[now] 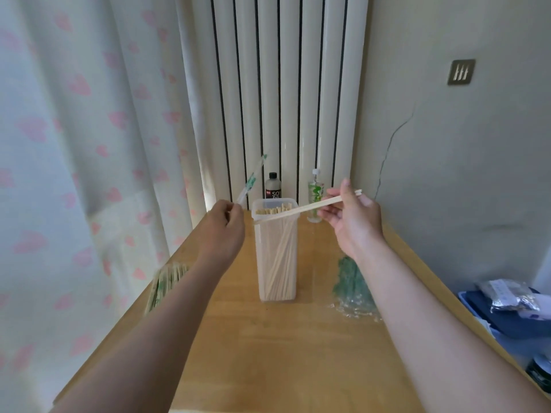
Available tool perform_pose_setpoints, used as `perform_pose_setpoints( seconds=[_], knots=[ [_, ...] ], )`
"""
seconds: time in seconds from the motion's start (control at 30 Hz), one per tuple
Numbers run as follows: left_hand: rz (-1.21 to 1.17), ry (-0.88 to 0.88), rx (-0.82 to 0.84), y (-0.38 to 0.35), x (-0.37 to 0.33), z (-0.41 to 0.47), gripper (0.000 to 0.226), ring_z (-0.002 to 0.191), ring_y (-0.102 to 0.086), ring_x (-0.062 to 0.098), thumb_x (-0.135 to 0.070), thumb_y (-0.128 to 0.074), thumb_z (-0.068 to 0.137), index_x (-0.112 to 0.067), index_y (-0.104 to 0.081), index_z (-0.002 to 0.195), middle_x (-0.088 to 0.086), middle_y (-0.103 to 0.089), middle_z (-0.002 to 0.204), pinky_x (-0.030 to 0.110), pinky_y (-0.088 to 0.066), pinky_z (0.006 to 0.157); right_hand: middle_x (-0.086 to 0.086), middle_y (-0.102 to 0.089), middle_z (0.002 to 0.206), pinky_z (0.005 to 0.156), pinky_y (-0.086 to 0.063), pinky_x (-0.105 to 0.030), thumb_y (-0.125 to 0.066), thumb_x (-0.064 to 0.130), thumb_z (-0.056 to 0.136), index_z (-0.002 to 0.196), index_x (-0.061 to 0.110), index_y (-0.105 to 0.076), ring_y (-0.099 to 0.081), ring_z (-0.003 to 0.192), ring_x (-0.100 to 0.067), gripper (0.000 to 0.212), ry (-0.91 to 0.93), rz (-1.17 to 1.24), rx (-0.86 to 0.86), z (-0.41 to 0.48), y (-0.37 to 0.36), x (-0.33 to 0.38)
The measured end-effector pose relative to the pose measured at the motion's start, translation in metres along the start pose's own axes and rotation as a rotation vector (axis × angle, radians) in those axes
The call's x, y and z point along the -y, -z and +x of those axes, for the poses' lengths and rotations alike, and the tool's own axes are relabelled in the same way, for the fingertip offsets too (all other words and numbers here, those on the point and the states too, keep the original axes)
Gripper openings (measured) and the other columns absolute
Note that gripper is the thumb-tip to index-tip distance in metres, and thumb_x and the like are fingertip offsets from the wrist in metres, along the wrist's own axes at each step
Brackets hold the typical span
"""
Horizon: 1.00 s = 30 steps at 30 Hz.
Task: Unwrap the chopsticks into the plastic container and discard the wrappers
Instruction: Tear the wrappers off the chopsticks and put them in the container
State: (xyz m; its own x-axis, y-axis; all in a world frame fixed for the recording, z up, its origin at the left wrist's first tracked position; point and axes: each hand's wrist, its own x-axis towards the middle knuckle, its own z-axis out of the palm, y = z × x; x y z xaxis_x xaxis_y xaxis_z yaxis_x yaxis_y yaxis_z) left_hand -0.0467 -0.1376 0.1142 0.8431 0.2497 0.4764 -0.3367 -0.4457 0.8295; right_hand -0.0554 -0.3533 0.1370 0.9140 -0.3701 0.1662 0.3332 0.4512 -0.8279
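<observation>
Tall clear plastic container [293, 234] upright near the middle of the pale wooden worktop [283, 353]. Open-topped, packed with bare wooden chopsticks [278, 263] standing on end, their tops about level with the rim.

Right hand [351, 216] raised just right of the container's mouth, fingers [329, 214] curled round one pair of pale unwrapped chopsticks [301, 208] near the thick end. Square ends poking out past the thumb, thin tips slanting down and left across the opening to the container's left rim. Touching the rim or just above it: cannot tell.

Left hand [226, 217] raised just left of the container, back of the hand toward the camera. Thumb and fingers pinched tight on the lower end of a clear plastic wrapper with green print [250, 181] — blurred, rising up and to the right, apart from the pair in the other hand.

On the worktop right of the container, partly hidden by the right forearm, a heap of crumpled clear wrappers [351, 284] with green print. At the worktop's left edge, behind the left forearm, a blurred bundle of wrapped chopsticks [167, 281], green marks on the sleeves.

Behind the container, at the foot of the white ribbed radiator [283, 84]: a dark bottle with a black cap [272, 186] and a small clear bottle with a green label [316, 192]. White curtain with pink hearts [74, 144] on the left. Beyond the worktop's right edge, a dark blue box [507, 317] holding a silvery bag.
</observation>
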Motion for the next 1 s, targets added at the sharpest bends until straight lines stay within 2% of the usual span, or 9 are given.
perform_pose_setpoints(
  seconds=[0.23, 0.37, 0.47, 0.57, 0.7, 0.77, 0.87, 0.93, 1.0],
  knots=[
    [-0.102, 0.050, -0.005, 0.007, 0.004, 0.020, 0.021, 0.058, -0.050, 0.018, -0.032, -0.042, 0.102, -0.021, -0.057, 0.092, 0.002, -0.060, 0.072, 0.038, -0.044, 0.057, -0.009, -0.067, 0.069, 0.056, -0.060, -0.035, -0.059, 0.029, 0.105, 0.085, 0.001, -0.068, -0.065, 0.055, -0.017, 0.035, 0.359, -0.361, -0.046, 0.041, -0.043, 0.039],
    [-0.105, 0.061, 0.021, 0.007, 0.010, 0.018, 0.020, 0.058, -0.048, 0.018, -0.030, -0.043, 0.103, -0.023, -0.056, 0.088, 0.003, -0.058, 0.071, 0.037, -0.041, 0.056, -0.019, -0.071, 0.078, 0.059, -0.063, -0.039, -0.060, 0.034, 0.103, 0.092, -0.004, -0.068, -0.067, 0.055, -0.017, 0.040, 0.387, -0.755, 0.094, 0.045, -0.056, 0.020],
    [-0.130, 0.061, 0.059, 0.007, 0.011, 0.014, 0.020, 0.061, -0.045, 0.020, -0.025, -0.044, 0.104, -0.019, -0.056, 0.089, 0.006, -0.056, 0.073, 0.036, -0.040, 0.057, -0.010, -0.072, 0.082, 0.052, -0.057, -0.027, -0.061, 0.035, 0.102, 0.094, 0.000, -0.068, -0.069, 0.059, -0.016, 0.037, 0.401, -1.032, 0.208, 0.042, -0.063, -0.001],
    [-0.129, 0.062, 0.079, 0.007, 0.015, 0.012, 0.020, 0.062, -0.046, 0.019, -0.025, -0.044, 0.104, -0.016, -0.056, 0.091, 0.007, -0.056, 0.075, 0.037, -0.040, 0.057, 0.001, -0.065, 0.083, 0.069, -0.057, -0.034, -0.063, 0.032, 0.100, 0.097, 0.009, -0.066, -0.067, 0.077, -0.020, 0.023, 0.441, -1.151, 0.302, 0.040, -0.071, -0.017],
    [-0.114, 0.058, 0.071, 0.006, 0.025, 0.012, 0.022, 0.061, -0.046, 0.018, -0.024, -0.044, 0.104, -0.010, -0.057, 0.094, 0.009, -0.056, 0.075, 0.037, -0.039, 0.056, 0.003, -0.061, 0.097, 0.073, -0.049, -0.034, -0.059, 0.038, 0.102, 0.114, 0.017, -0.060, -0.061, 0.086, -0.019, 0.024, 0.416, -1.303, 0.442, 0.041, -0.080, -0.035],
    [-0.110, 0.065, 0.066, 0.005, 0.031, 0.014, 0.020, 0.060, -0.047, 0.017, -0.025, -0.043, 0.103, -0.013, -0.057, 0.093, 0.007, -0.058, 0.075, 0.036, -0.040, 0.056, 0.003, -0.061, 0.087, 0.076, -0.047, -0.038, -0.051, 0.043, 0.105, 0.101, 0.018, -0.059, -0.060, 0.080, -0.020, 0.026, 0.386, -1.393, 0.475, 0.044, -0.081, -0.042],
    [-0.117, 0.073, 0.077, 0.004, 0.039, 0.015, 0.020, 0.060, -0.046, 0.016, -0.026, -0.044, 0.103, -0.016, -0.056, 0.091, 0.005, -0.057, 0.075, 0.036, -0.041, 0.056, 0.003, -0.049, 0.067, 0.084, -0.039, -0.041, -0.038, 0.046, 0.107, 0.071, 0.019, -0.046, -0.052, 0.069, -0.020, 0.046, 0.317, -1.548, 0.512, 0.046, -0.081, -0.050],
    [-0.109, 0.079, 0.076, 0.003, 0.043, 0.015, 0.020, 0.060, -0.047, 0.015, -0.027, -0.044, 0.103, -0.017, -0.056, 0.090, 0.004, -0.058, 0.074, 0.036, -0.041, 0.056, 0.004, -0.049, 0.063, 0.103, -0.037, -0.048, -0.029, 0.047, 0.107, 0.063, 0.021, -0.042, -0.049, 0.066, -0.014, 0.053, 0.301, -1.682, 0.545, 0.044, -0.082, -0.052],
    [-0.097, 0.080, 0.072, 0.003, 0.046, 0.015, 0.021, 0.060, -0.048, 0.015, -0.027, -0.044, 0.104, -0.017, -0.056, 0.090, 0.004, -0.059, 0.074, 0.036, -0.042, 0.056, 0.004, -0.051, 0.065, 0.112, -0.031, -0.054, -0.025, 0.047, 0.107, 0.063, 0.021, -0.043, -0.049, 0.067, -0.012, 0.054, 0.300, -1.723, 0.562, 0.044, -0.085, -0.052]
  ],
)
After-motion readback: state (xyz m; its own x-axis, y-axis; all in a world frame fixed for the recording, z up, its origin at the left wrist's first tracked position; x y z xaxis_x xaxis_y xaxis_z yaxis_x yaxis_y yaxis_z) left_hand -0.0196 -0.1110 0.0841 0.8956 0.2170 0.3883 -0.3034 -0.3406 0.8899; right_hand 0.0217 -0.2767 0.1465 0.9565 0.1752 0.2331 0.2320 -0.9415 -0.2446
